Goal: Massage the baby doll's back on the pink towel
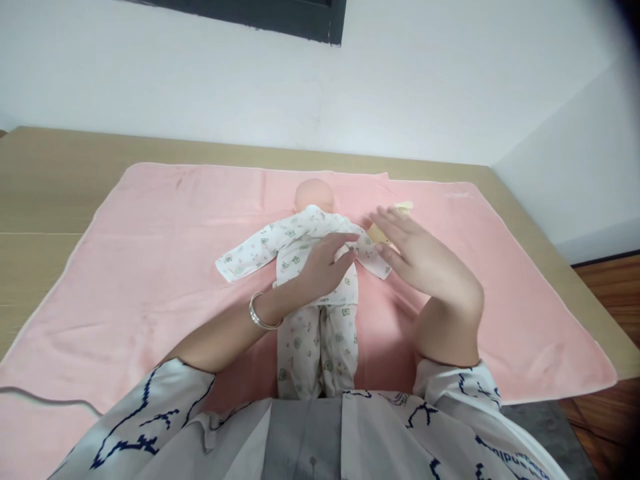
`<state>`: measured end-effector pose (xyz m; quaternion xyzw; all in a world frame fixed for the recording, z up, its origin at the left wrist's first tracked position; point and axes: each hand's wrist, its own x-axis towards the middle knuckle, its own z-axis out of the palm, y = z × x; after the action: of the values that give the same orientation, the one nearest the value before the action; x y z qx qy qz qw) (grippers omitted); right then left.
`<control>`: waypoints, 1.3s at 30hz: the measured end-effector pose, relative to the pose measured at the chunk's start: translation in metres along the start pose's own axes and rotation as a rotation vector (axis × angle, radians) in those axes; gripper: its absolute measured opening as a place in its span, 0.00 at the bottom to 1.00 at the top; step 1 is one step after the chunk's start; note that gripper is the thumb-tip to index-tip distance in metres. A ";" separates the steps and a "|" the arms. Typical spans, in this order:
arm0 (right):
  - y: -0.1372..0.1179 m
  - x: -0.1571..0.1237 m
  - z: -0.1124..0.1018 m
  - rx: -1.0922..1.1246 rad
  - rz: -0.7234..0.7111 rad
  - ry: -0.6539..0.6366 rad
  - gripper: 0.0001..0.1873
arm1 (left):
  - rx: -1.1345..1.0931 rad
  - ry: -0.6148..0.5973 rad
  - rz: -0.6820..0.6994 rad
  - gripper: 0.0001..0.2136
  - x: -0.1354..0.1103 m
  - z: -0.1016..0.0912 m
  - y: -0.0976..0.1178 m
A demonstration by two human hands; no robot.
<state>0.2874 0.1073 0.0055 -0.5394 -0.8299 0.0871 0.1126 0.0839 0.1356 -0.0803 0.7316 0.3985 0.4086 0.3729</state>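
A baby doll (300,253) in a white printed top and matching trousers (297,353) lies on a pink blanket, its smooth bald head (314,195) pointing away from me. No face shows on it. Over the doll's torso is my left hand (327,263), open, with thumb and fingers apart and nothing held. I cannot tell whether it touches the cloth. My right hand (407,253) is open too, fingers stretched, just right of the doll's sleeve. Partly hidden behind that hand is a pale yellow item (379,233), whose kind I cannot make out.
The pink blanket (165,267) covers most of a light wooden table (45,173). A white wall (225,87) stands behind, with a dark frame (300,20) on it. A grey cord (50,398) runs across the blanket at the lower left.
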 end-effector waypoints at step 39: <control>0.002 0.048 0.034 -0.186 0.474 0.314 0.30 | -1.080 -0.052 -0.655 0.25 0.010 -0.027 0.046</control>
<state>0.2604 0.1513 -0.0235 -0.7331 -0.6576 -0.0498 0.1659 0.0764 0.1316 -0.0266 0.2899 0.3304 0.3987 0.8049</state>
